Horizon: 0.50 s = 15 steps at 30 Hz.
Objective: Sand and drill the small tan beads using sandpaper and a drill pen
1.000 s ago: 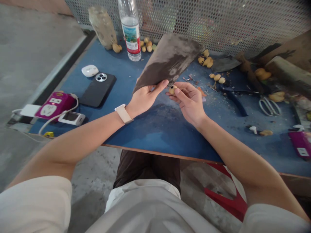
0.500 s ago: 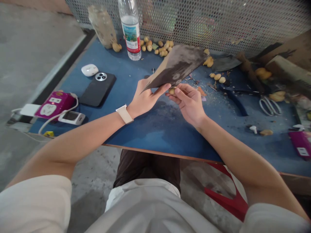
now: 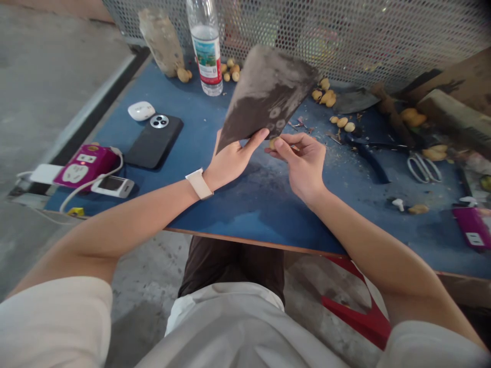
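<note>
My left hand (image 3: 232, 161) grips the lower left corner of a dark, flat board (image 3: 268, 92), its thumb lying along the front edge. The board is tilted up with its face toward me; grey worn patches and several pale ring marks show on it. Between the thumb and fingers of my right hand (image 3: 305, 161) is a small tan, rounded nut-like piece (image 3: 273, 143), mostly covered by the fingers. It sits right at the board's lower right corner; whether it touches the board I cannot tell.
Behind the board stand a water bottle (image 3: 207, 56) and a cloudy jar (image 3: 163, 46). A phone (image 3: 155, 143) and power strip (image 3: 86, 163) lie left. Rightward are several tan lumps (image 3: 342, 122), pliers (image 3: 372, 161) and scissors (image 3: 424, 167). A perforated metal screen (image 3: 345, 36) edges the back.
The board has tipped up, so more of its dark face shows and it hides lumps behind it. My right hand has turned slightly, still pinching the tan piece.
</note>
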Each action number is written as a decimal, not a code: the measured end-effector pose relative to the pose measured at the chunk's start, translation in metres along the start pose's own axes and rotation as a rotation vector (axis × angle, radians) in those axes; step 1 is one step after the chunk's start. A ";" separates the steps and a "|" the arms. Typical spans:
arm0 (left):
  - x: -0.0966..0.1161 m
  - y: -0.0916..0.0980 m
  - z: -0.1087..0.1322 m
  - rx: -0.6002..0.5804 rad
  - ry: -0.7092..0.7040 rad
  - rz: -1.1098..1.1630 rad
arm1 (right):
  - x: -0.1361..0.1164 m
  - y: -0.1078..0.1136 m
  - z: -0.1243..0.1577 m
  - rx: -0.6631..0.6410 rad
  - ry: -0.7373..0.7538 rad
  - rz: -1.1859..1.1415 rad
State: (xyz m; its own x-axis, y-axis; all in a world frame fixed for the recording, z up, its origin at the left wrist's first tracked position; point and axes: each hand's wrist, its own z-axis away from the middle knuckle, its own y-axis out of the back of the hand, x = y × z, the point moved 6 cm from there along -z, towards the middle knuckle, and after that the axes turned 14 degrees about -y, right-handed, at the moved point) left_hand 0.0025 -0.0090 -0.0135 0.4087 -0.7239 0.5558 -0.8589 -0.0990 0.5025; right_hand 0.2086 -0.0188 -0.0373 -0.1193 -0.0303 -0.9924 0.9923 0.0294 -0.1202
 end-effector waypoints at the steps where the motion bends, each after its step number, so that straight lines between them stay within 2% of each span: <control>1: 0.002 0.001 -0.002 -0.004 0.005 0.010 | 0.002 0.001 -0.002 -0.018 -0.030 -0.014; 8: 0.012 0.008 -0.009 -0.045 -0.022 0.052 | 0.003 0.004 -0.009 -0.148 -0.168 -0.028; 15: 0.004 0.012 -0.011 -0.047 -0.007 0.061 | 0.004 0.005 -0.013 -0.194 -0.240 -0.011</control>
State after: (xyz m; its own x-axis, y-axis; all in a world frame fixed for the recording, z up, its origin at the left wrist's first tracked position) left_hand -0.0026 -0.0055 0.0020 0.3535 -0.7321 0.5823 -0.8667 -0.0221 0.4983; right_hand 0.2132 -0.0058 -0.0418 -0.0960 -0.2658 -0.9592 0.9635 0.2172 -0.1566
